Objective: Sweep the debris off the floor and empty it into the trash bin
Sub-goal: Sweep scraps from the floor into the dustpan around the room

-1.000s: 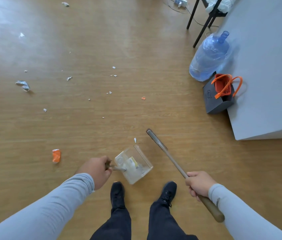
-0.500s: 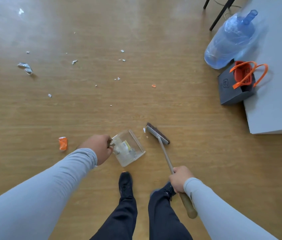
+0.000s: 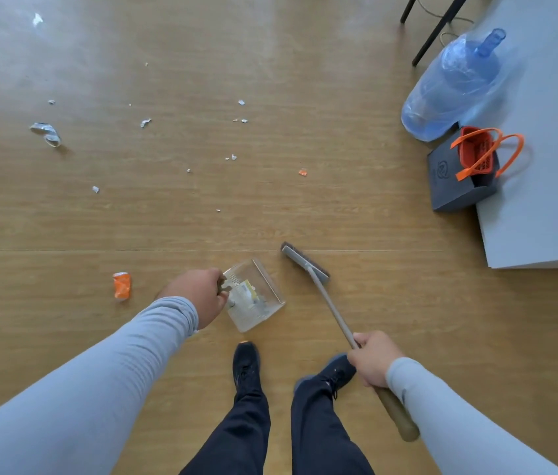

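Now: my left hand [image 3: 198, 296] grips the clear dustpan [image 3: 255, 296], my right hand [image 3: 372, 359] clamps the broom [image 3: 306, 264], its head newly lowered beside the pan; scraps [image 3: 233, 157] still strewn mid-floor, unswept

Both arms reach forward and down in light grey sleeves. The left hand [image 3: 198, 296] is knuckles-up, its fingers curled around the handle of a clear dustpan [image 3: 253, 296]. The right hand [image 3: 372, 359] sits lower and nearer the body, its grip wrapped around the broom handle [image 3: 334, 310], thumb side toward the broom head. Below, two legs in dark trousers end in dark shoes.
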Available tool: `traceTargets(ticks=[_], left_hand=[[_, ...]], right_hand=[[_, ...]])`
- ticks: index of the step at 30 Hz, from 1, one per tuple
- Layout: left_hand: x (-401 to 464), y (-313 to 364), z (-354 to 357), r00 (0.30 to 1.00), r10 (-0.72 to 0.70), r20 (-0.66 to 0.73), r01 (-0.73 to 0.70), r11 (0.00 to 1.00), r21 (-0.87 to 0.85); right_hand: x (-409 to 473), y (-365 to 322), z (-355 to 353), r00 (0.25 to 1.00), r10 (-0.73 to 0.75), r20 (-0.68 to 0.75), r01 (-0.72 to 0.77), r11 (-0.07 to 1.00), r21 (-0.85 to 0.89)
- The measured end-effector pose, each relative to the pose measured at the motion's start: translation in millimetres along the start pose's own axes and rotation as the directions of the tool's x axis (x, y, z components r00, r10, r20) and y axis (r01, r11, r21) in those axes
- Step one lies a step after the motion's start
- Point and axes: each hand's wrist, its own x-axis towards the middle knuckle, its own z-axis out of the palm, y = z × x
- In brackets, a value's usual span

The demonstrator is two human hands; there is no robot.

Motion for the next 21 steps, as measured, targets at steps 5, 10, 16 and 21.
traceTargets(ticks=[5, 10, 16, 21], left_hand=[[3.8, -1.3, 2.2, 1.000, 0.004, -0.015, -0.004, 1.000, 0.002], [-6.4, -10.3, -0.3, 1.000, 0.012, 0.004, -0.012, 1.000, -0.003], [-37.7, -27.0, -28.7, 1.000, -0.006, -0.003, 0.006, 0.994, -0.109], [-40.2, -30.1, -66.4, 0.997, -0.032, -0.075, 0.017, 0.982, -0.190]], right_hand=[[-9.3, -14.7, 12.3, 0.980, -0.005, 0.197, 0.000, 1.000, 0.025], [-37.2, 5.1, -23.0, 0.973, 0.028, 0.231, -0.084, 0.968, 0.237], [-72.9, 0.0, -59.6, 0.997, 0.041, 0.061, -0.056, 0.961, 0.269], [-76.8, -19.2, -81.6, 0.996, 0.011, -0.086, 0.016, 0.952, 0.304]])
